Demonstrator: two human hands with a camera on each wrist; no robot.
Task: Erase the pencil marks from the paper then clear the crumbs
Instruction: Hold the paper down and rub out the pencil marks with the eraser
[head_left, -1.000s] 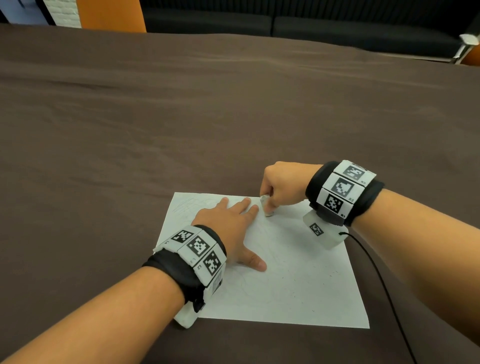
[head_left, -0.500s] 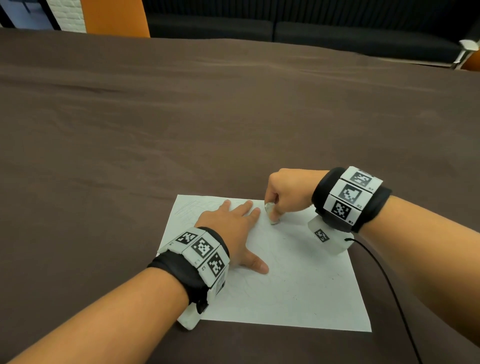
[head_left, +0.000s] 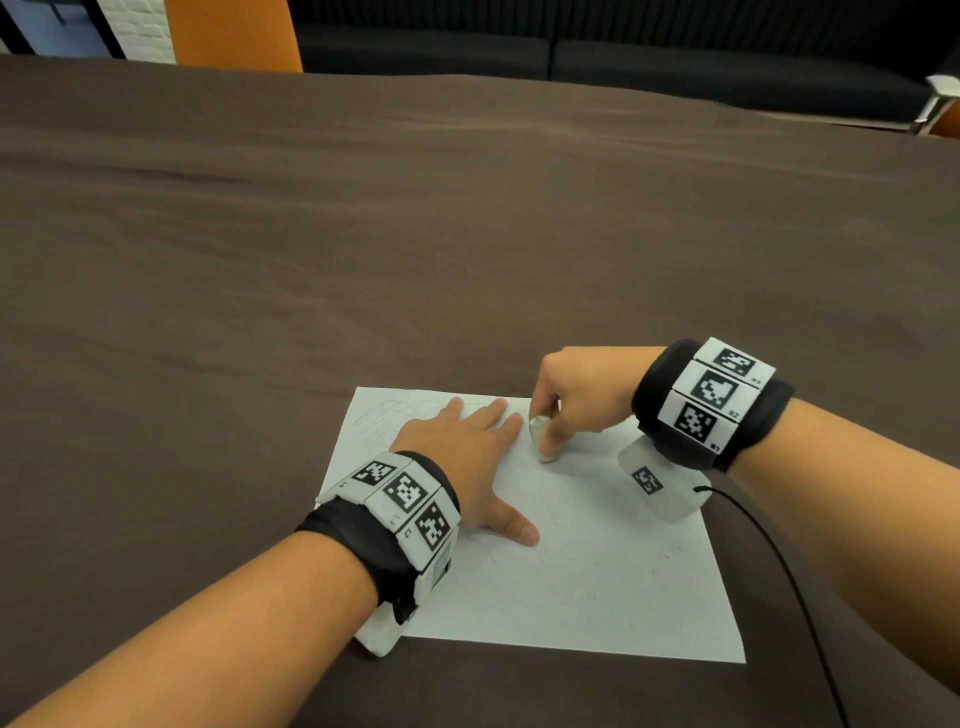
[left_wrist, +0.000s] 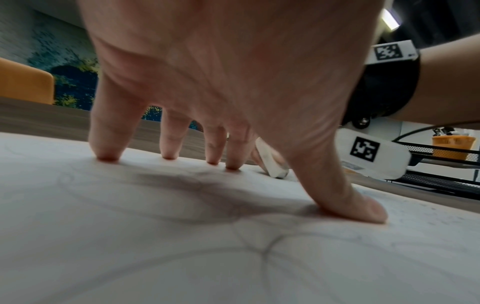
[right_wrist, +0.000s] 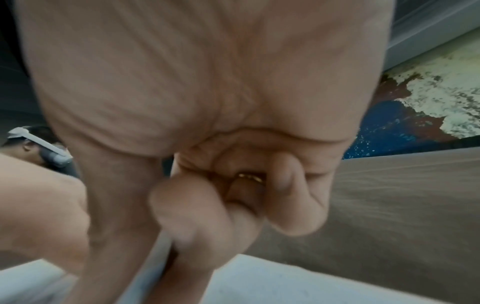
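A white sheet of paper (head_left: 597, 582) with faint pencil lines lies on the brown table near me. My left hand (head_left: 467, 447) lies flat on its upper left part, fingers spread and fingertips pressing it down, as the left wrist view (left_wrist: 166, 152) shows. My right hand (head_left: 566, 410) pinches a small white eraser (head_left: 543, 441) between thumb and fingers, its lower end on the paper just right of my left index finger. The eraser (left_wrist: 272, 164) also shows behind my left fingers. Dark eraser crumbs (head_left: 613, 566) speckle the lower right of the sheet.
The brown cloth-covered table (head_left: 363, 234) stretches far ahead and to both sides. A black cable (head_left: 779, 566) trails from my right wrist over the table's near right. A dark sofa (head_left: 623, 57) and an orange chair back (head_left: 234, 36) stand beyond the far edge.
My right hand with the eraser has slid slightly down and right on the paper, rubbing in small strokes. My left hand stays pressed on the sheet.
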